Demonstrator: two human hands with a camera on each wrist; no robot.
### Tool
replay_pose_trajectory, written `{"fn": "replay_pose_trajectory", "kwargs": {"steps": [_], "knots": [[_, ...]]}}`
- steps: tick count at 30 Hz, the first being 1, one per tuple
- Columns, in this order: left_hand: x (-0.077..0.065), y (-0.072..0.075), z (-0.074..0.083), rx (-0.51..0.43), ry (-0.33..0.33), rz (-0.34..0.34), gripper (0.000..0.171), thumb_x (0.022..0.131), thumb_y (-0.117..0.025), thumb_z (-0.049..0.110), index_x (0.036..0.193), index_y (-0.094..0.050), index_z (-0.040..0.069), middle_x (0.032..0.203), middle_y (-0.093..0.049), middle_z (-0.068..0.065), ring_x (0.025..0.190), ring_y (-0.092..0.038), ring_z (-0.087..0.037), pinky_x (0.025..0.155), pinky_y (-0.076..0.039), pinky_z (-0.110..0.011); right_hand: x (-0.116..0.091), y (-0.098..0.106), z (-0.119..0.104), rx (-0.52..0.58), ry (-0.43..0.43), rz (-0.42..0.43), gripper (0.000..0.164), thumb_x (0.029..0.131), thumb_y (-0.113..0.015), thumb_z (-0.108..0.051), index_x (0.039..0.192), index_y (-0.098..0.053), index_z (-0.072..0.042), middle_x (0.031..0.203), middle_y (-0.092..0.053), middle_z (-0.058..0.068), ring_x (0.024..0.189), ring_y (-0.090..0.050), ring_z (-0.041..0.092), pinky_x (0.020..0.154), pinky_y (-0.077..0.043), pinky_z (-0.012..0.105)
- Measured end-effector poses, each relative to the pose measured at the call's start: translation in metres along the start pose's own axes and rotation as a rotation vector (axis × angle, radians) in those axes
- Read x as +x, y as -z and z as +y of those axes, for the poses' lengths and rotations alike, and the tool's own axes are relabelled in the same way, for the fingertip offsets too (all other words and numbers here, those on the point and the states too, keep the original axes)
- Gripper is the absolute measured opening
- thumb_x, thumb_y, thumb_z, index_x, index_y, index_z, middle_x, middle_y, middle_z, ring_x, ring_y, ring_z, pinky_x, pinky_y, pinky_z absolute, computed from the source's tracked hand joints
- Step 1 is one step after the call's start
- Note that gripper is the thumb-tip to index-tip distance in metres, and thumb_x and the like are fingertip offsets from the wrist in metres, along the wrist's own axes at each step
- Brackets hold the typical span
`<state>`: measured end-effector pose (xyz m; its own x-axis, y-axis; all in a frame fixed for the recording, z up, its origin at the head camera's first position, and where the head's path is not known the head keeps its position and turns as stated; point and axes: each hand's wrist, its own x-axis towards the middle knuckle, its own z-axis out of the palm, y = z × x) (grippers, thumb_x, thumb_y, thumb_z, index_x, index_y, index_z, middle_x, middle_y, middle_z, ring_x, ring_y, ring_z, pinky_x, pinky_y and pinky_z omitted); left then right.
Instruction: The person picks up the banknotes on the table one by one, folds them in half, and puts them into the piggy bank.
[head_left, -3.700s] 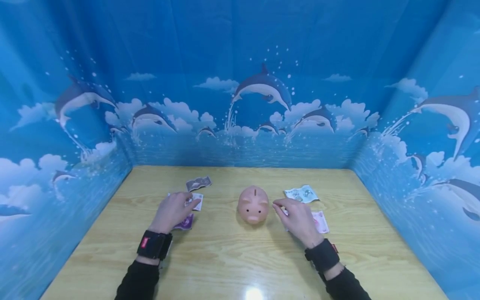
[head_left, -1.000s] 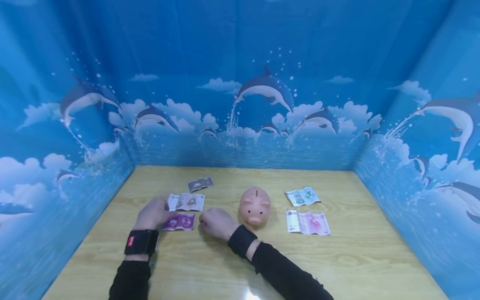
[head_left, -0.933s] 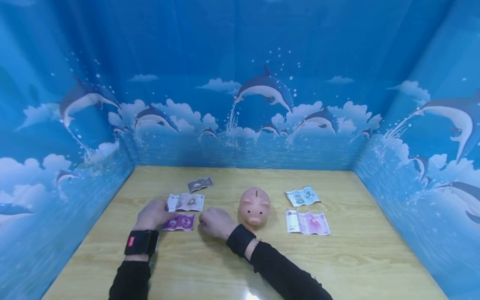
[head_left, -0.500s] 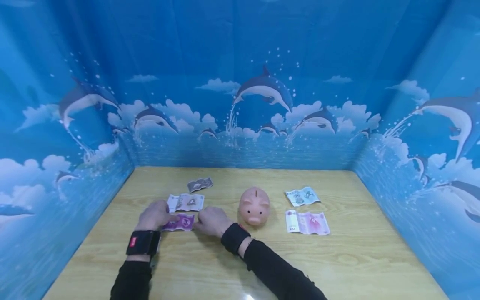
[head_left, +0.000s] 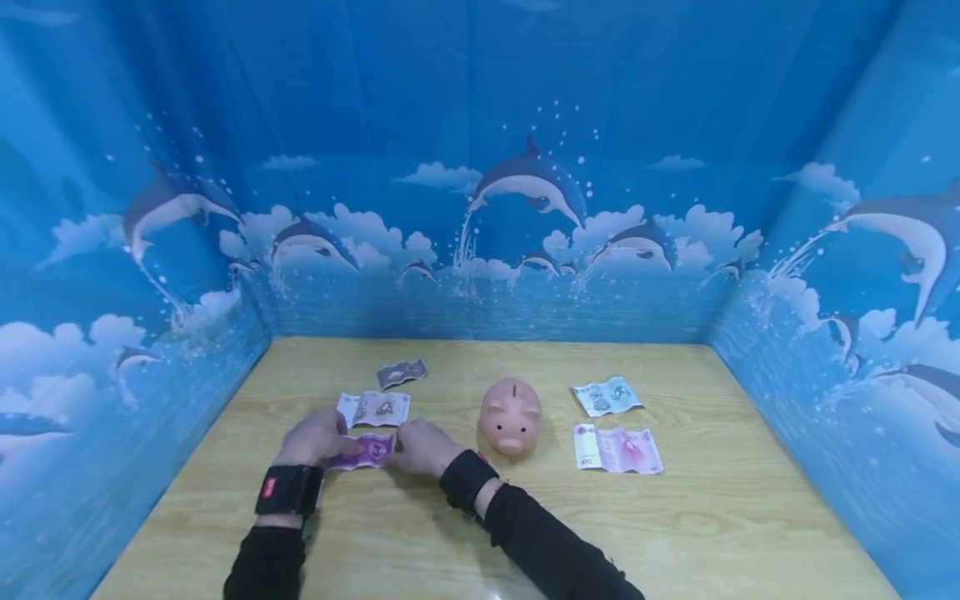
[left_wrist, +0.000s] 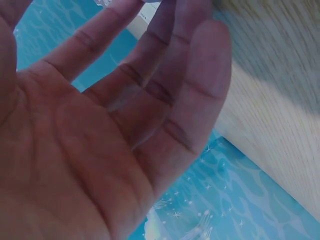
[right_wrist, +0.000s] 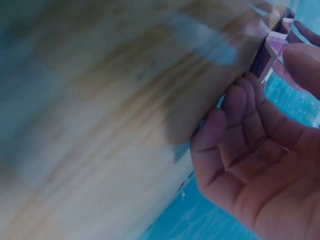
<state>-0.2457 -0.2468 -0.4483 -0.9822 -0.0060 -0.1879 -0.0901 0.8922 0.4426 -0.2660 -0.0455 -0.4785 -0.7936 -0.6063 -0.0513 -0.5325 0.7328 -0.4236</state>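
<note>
A purple banknote (head_left: 375, 450) lies between my hands on the left part of the table, level with the piggy bank. My left hand (head_left: 315, 436) pinches its left end, thumb along the top. My right hand (head_left: 424, 447) pinches the right end, fingers bent. In the right wrist view the creased banknote (right_wrist: 274, 44) shows between thumb and fingertips of the right hand (right_wrist: 260, 150). The left wrist view shows the palm of my left hand (left_wrist: 115, 125), with its fingertips cut off at the top edge. A pink piggy bank (head_left: 510, 421) with a slot on top stands right of my right hand.
A pinkish-white banknote (head_left: 375, 408) and a dark grey-brown banknote (head_left: 402, 373) lie behind the purple one. On the right are a blue-green banknote (head_left: 607, 396) and a pink banknote (head_left: 618, 450). A dolphin-print curtain (head_left: 480, 208) encloses the wooden table (head_left: 675, 533).
My right hand has come from beside the piggy bank's right across to the purple banknote's right end. My left hand has moved from the pinkish-white banknote down to the purple one's left end.
</note>
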Motion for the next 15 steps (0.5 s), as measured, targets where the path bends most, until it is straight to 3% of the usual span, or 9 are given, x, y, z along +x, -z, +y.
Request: {"fn": "replay_pose_trajectory", "kwargs": {"steps": [10, 15], "knots": [[0.0024, -0.0001, 0.0002, -0.028, 0.039, -0.042, 0.041, 0.072, -0.083, 0.031, 0.095, -0.065, 0.001, 0.084, -0.063, -0.009, 0.074, -0.056, -0.025, 0.059, -0.043, -0.032, 0.005, -0.0045, -0.006, 0.007, -0.097, 0.005, 0.05, 0.091, -0.068, -0.04, 0.053, -0.045, -0.016, 0.048, -0.04, -0.006, 0.043, -0.038, 0.009, 0.04, -0.029, 0.023], [0.0057, -0.0011, -0.0012, -0.036, 0.029, -0.052, 0.037, 0.073, -0.081, 0.028, 0.094, -0.065, 0.002, 0.085, -0.063, -0.009, 0.074, -0.055, -0.024, 0.059, -0.042, -0.031, 0.0054, -0.0051, -0.0085, 0.039, -0.142, -0.008, 0.049, 0.092, -0.067, -0.038, 0.053, -0.047, -0.016, 0.046, -0.04, -0.006, 0.041, -0.037, 0.009, 0.038, -0.03, 0.023]]}}
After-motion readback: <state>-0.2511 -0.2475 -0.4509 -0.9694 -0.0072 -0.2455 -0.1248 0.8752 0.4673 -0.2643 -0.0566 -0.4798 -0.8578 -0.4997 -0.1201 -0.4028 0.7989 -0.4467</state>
